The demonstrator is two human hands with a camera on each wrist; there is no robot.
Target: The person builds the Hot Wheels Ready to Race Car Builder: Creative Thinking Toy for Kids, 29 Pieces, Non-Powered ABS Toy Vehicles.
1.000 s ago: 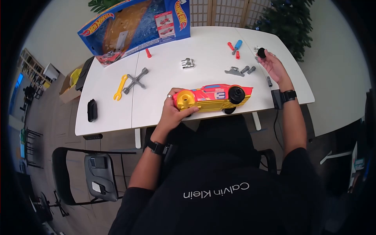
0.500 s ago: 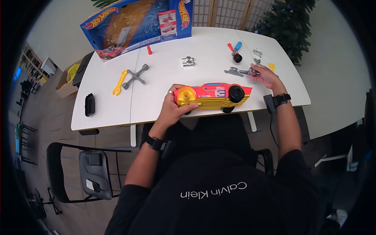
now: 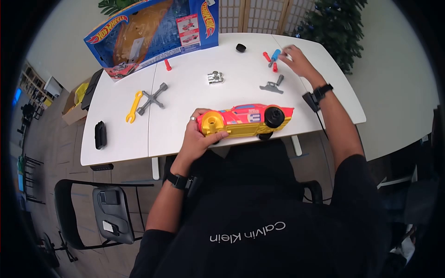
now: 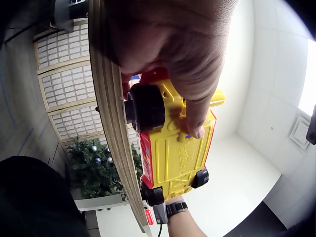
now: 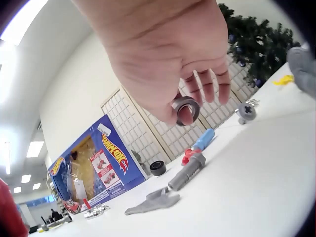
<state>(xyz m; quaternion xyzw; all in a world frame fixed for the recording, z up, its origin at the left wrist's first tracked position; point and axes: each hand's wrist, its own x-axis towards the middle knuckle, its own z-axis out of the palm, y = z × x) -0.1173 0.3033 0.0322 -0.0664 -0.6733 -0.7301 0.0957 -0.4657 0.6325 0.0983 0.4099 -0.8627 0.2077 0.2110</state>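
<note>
My left hand (image 3: 198, 134) grips a red and yellow toy car (image 3: 250, 121) at its end with the bare yellow wheel hub, fingers behind and thumb across the yellow underside. Three black wheels show on the car in the left wrist view. My right hand (image 3: 299, 62) hovers over the right part of the table, beside a blue-handled screwdriver (image 3: 275, 56). In the right wrist view a round grey ring shape (image 5: 178, 102) shows at the thumb and a bent finger; I cannot tell whether the hand holds it. The other fingers (image 5: 208, 89) hang loosely.
A grey bolt (image 5: 187, 171) lies near a grey bracket (image 3: 271, 88); another bolt (image 5: 247, 111) lies beyond. Red bolts (image 3: 275, 67), a loose black wheel (image 3: 240, 47), silver engine piece (image 3: 215, 78), yellow wrench (image 3: 134, 107), grey cross wrench (image 3: 153, 98) and Hot Wheels box (image 3: 153, 37) surround the car.
My right hand let go of the black wheel, reached among the grey bolts, then moved up and left. The wheel now lies farther left and back. My left hand keeps holding the car.
</note>
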